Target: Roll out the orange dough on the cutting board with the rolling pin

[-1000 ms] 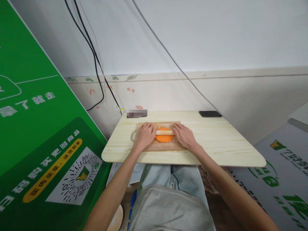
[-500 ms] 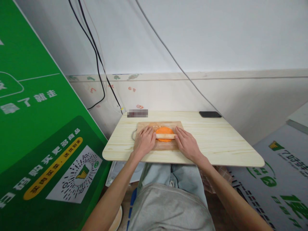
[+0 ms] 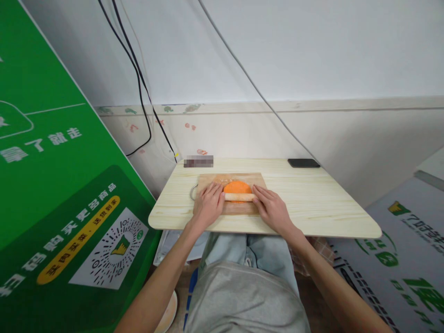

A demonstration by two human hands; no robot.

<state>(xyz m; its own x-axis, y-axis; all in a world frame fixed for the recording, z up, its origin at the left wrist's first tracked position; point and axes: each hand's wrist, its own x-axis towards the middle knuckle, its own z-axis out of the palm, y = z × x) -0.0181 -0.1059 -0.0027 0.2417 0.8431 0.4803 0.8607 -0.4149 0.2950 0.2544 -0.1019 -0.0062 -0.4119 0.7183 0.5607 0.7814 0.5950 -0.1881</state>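
Observation:
A wooden rolling pin (image 3: pixel 239 197) lies crosswise over a flat, round sheet of orange dough (image 3: pixel 237 187). Most of the dough shows beyond the pin, with a thin strip on the near side. Under both is a wooden cutting board (image 3: pixel 243 210) with a metal ring handle at its left. My left hand (image 3: pixel 209 202) is on the pin's left end, fingers pointing forward over it. On the right end rests my right hand (image 3: pixel 272 206), its fingers also over the pin. My hands cover both ends of the pin.
The board sits on a pale wood-grain table (image 3: pixel 312 199) against the wall. A black phone (image 3: pixel 304 163) lies at the back right, a blurred-out item (image 3: pixel 198 161) at the back left. Cables hang down the wall. A green printed panel (image 3: pixel 86 199) stands close on the left.
The rolling pin has come slightly toward me over the dough, with both hands on it. More of the dough's far part shows now, and less of its near edge.

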